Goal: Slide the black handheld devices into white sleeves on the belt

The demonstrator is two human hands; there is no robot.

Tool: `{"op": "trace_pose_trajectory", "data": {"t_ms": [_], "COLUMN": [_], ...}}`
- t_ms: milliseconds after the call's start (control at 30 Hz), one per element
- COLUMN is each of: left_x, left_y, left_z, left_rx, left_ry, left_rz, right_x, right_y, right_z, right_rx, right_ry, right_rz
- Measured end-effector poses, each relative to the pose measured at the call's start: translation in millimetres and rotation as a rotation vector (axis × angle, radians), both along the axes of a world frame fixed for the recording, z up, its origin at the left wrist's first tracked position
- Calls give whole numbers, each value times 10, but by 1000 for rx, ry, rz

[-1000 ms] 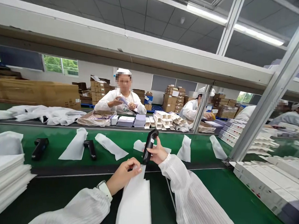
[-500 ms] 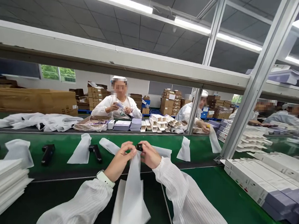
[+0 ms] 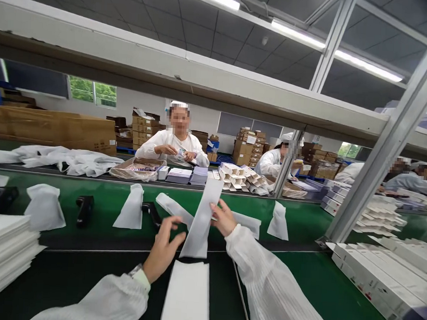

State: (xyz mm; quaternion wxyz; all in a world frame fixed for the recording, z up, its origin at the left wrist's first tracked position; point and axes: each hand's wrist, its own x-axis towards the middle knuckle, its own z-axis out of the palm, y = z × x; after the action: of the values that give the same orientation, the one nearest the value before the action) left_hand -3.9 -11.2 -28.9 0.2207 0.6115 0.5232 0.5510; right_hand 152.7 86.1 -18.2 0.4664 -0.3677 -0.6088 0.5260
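Note:
My right hand (image 3: 224,220) pinches a long white foam sleeve (image 3: 199,222) by its right side, above the near edge of the green belt. The sleeve stands tilted, and whether anything is inside it cannot be seen. My left hand (image 3: 164,246) is to the left of it, apart, with thumb and fingers spread and holding nothing. Directly below lies a stack of flat white sleeves (image 3: 186,296). On the belt behind are a black handheld device (image 3: 85,210), a second black device (image 3: 152,213) partly by a white sleeve (image 3: 131,207), and another white sleeve (image 3: 174,209).
A tall pile of white sheets (image 3: 1,258) stands at left, and white boxes (image 3: 376,281) lie at right. A metal post (image 3: 384,141) rises at right, under an overhead shelf (image 3: 190,74). Co-workers (image 3: 173,145) sit across the belt (image 3: 106,192).
My left hand has let go of the sleeve and moved down and left. My right hand has lifted the sleeve off the stack; its black piece no longer shows. The view has shifted slightly left.

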Motion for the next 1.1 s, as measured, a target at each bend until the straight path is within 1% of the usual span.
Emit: {"op": "trace_pose_trajectory", "data": {"t_ms": [33,67,133,167,233,300,333,367,433,467,500,533,567,633,733,800,833,900,967,1033,1100], "left_x": [-41,-71,-96,-93,-74,-56,-53,-55,-72,-84,-98,-111,-122,-139,-141,-125,-113,-85,-61,-49,-50], "left_y": [-20,-39,-62,-64,-56,-43,-37,-32,-19,-12,-5,2,9,18,24,25,24,15,-2,-21,-33], "left_z": [-90,-157,-224,-234,-231,-219,-215,-213,-217,-221,-226,-232,-238,-247,-249,-234,-220,-181,-137,-102,-88], "left_rx": [-43,-92,-174,-204,-236,-241,-239,-235,-224,-223,-224,-227,-230,-237,-234,-226,-225,-233,-241,-237,-239], "left_ry": [99,181,320,371,444,463,451,433,390,367,347,332,322,320,245,169,161,219,273,228,114], "left_rz": [-61,-110,-199,-230,-277,-293,-289,-288,-297,-305,-316,-325,-333,-356,-354,-355,-383,-484,-582,-626,-645], "right_x": [3,0,-25,-46,-97,-135,-144,-143,-115,-90,-61,-32,-5,33,56,73,88,141,217,296,330], "right_y": [183,355,627,711,758,649,547,425,148,8,-124,-243,-345,-489,-573,-577,-574,-568,-559,-527,-449], "right_z": [6,1,-40,-69,-127,-163,-171,-177,-191,-207,-230,-260,-294,-356,-387,-368,-353,-327,-308,-281,-232], "right_rx": [32,52,80,100,137,210,267,323,382,366,319,267,227,193,238,277,290,315,336,331,292], "right_ry": [-63,-114,-182,-219,-286,-340,-368,-397,-447,-463,-471,-477,-482,-491,-497,-496,-496,-498,-493,-496,-502], "right_rz": [-79,-129,-174,-198,-252,-293,-274,-214,12,139,240,300,316,258,145,147,170,241,349,511,660]}}
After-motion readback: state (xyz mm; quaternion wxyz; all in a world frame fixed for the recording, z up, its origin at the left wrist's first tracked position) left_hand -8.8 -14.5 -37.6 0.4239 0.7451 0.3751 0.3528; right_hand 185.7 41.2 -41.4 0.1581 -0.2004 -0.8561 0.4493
